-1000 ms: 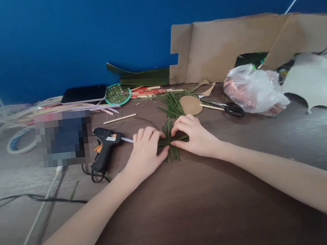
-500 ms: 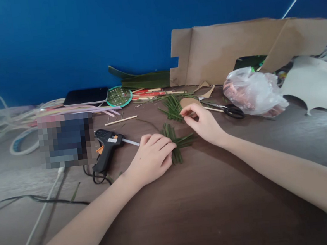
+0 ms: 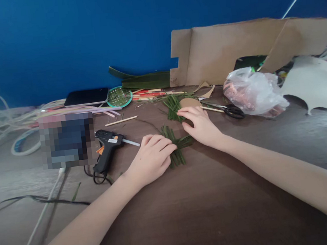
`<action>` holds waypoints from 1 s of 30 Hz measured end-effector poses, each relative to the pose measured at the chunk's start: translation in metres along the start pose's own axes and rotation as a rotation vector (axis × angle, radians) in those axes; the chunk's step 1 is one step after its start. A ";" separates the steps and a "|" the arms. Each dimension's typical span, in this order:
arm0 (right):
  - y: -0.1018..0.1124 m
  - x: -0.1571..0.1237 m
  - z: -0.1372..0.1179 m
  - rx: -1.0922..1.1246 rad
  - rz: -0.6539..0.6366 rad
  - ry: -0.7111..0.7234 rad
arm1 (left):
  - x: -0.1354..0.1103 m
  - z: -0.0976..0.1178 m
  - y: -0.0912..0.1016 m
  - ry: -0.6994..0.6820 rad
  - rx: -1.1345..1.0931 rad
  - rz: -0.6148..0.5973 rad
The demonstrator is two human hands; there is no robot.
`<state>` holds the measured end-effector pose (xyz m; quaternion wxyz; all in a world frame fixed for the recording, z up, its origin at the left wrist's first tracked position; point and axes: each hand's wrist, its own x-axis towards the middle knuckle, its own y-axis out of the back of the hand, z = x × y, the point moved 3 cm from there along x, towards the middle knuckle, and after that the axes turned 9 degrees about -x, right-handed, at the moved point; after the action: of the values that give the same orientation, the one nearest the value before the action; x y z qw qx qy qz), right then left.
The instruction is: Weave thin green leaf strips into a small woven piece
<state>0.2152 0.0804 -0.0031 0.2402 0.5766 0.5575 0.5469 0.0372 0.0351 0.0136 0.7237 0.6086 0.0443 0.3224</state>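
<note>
A small crossed bundle of green leaf strips (image 3: pixel 177 149) lies on the brown table (image 3: pixel 207 203). My left hand (image 3: pixel 152 158) rests on its left side, curled fingers pressing the strips down. My right hand (image 3: pixel 201 125) is just beyond the bundle, with its fingers stretched out to the left. Their tips touch a loose pile of green strips (image 3: pixel 172 106) beside a round cardboard piece (image 3: pixel 189 102). I see nothing held in the right hand.
A black glue gun (image 3: pixel 105 149) with its cord lies left of my left hand. Scissors (image 3: pixel 228 110), a plastic bag (image 3: pixel 253 92) and cut cardboard (image 3: pixel 232 50) are at the back right. A phone (image 3: pixel 86 96), a green woven disc (image 3: pixel 118 96), sticks and straws lie behind.
My right hand left the bundle, rose in a pinch by the loose strips, then came down with fingers stretched onto the pile. My left hand stayed pressing the bundle.
</note>
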 end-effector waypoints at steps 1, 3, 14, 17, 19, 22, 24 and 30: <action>0.000 0.000 0.001 -0.002 0.003 0.001 | 0.000 0.000 0.000 -0.005 0.002 0.004; -0.001 0.000 0.002 0.013 0.015 0.001 | 0.000 0.000 0.000 -0.009 0.005 0.007; 0.008 0.001 0.007 0.359 0.144 -0.013 | 0.000 -0.001 0.000 0.003 -0.009 -0.001; 0.006 0.001 0.011 0.533 0.164 -0.083 | 0.000 -0.001 0.000 0.008 -0.018 0.004; 0.003 0.001 0.013 0.629 0.162 -0.127 | 0.000 -0.001 0.000 0.007 -0.025 0.007; 0.000 0.001 0.017 0.736 0.140 -0.179 | 0.000 -0.002 0.000 0.009 -0.032 0.014; -0.002 0.001 0.019 0.779 0.129 -0.208 | 0.000 -0.002 0.000 0.012 -0.034 0.018; -0.002 0.002 0.022 0.888 0.137 -0.299 | 0.000 -0.002 0.000 0.017 -0.038 0.014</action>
<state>0.2336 0.0902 -0.0109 0.0112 0.7315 0.6573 0.1809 0.0366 0.0369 0.0131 0.7324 0.5923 0.0399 0.3334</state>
